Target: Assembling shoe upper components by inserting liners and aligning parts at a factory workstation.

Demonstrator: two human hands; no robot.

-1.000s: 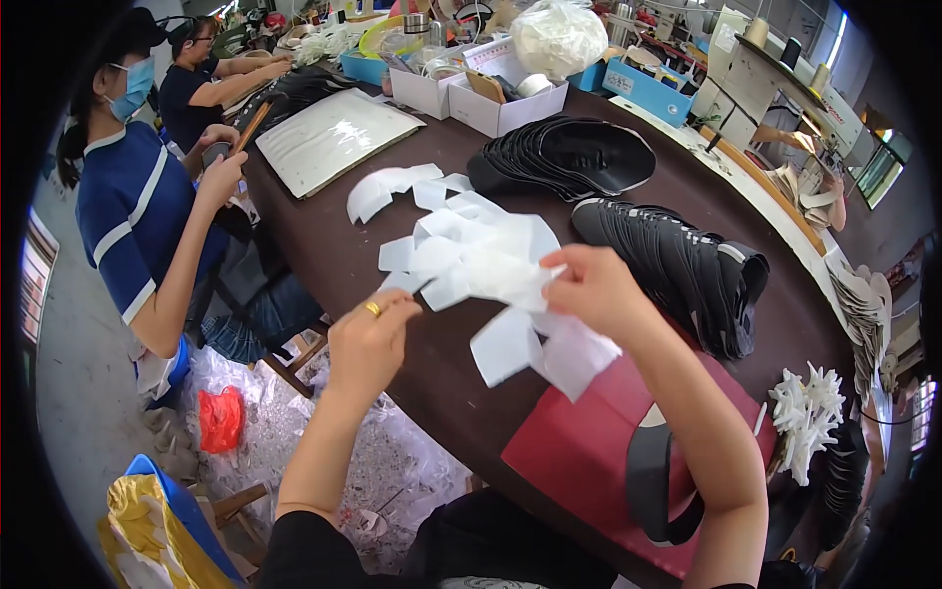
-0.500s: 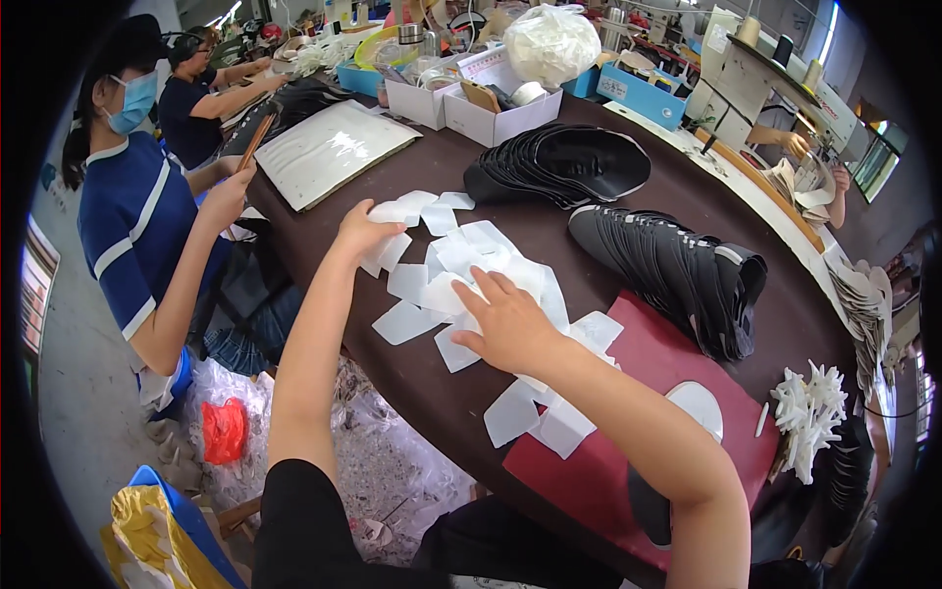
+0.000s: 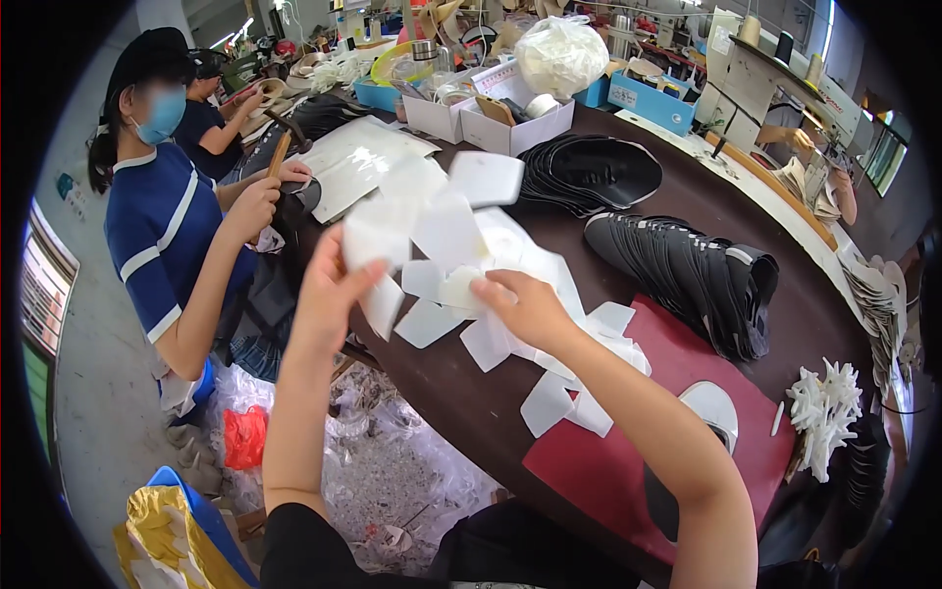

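My left hand (image 3: 334,285) grips thin white sheet pieces (image 3: 378,231) between thumb and fingers, raised above the table's near left edge. More white pieces, smeared by motion, fan out beside it, one of them (image 3: 488,179) near the far shoe uppers. My right hand (image 3: 530,309) has its fingertips pinched at a small off-white piece (image 3: 457,291) over the loose pile. Flat pieces with cut corners (image 3: 486,342) lie spread beneath both hands. Some overlap a dark red mat (image 3: 589,471), where a black and white shoe part (image 3: 711,410) lies partly behind my right forearm.
Two stacks of black shoe uppers (image 3: 594,172) (image 3: 687,280) occupy the brown table. White boxes (image 3: 515,126) and a white plastic bag (image 3: 561,57) stand farther back. White branching pieces (image 3: 824,417) sit at the right. A masked co-worker (image 3: 167,226) works at the left.
My left hand has come nearer and lifted white pieces off the pile. My right hand has gone from spread fingers to a pinch. The co-worker's hands have moved, and the view has shifted slightly.
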